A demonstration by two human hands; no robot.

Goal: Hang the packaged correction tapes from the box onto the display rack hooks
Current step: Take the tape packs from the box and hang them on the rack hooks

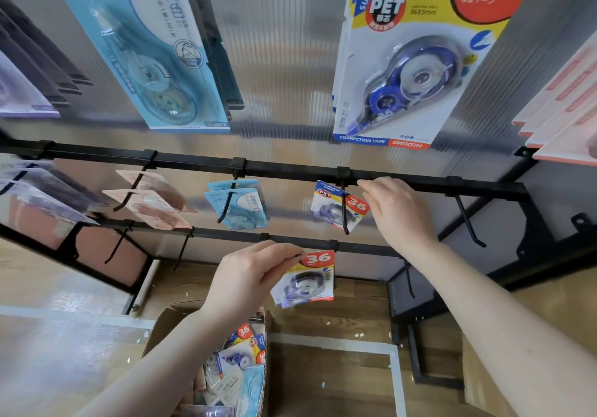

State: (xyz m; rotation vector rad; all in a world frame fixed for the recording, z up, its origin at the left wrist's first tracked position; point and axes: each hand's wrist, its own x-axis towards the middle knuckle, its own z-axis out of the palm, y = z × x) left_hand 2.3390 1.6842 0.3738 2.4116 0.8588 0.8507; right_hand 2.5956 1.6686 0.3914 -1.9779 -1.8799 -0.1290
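My left hand pinches the top corner of a blue-and-yellow packaged correction tape just below the lower black rail. My right hand reaches up to the upper rail, fingers relaxed, beside a hook that carries another blue-and-yellow pack. The fingertips lie near that pack's right edge; whether they touch it I cannot tell. Below, an open cardboard box holds several more packs.
Light-blue packs and pink packs hang on hooks further left. An empty hook juts out at the right. Large packs hang on the row above. A black rack frame stands at the right over a wooden floor.
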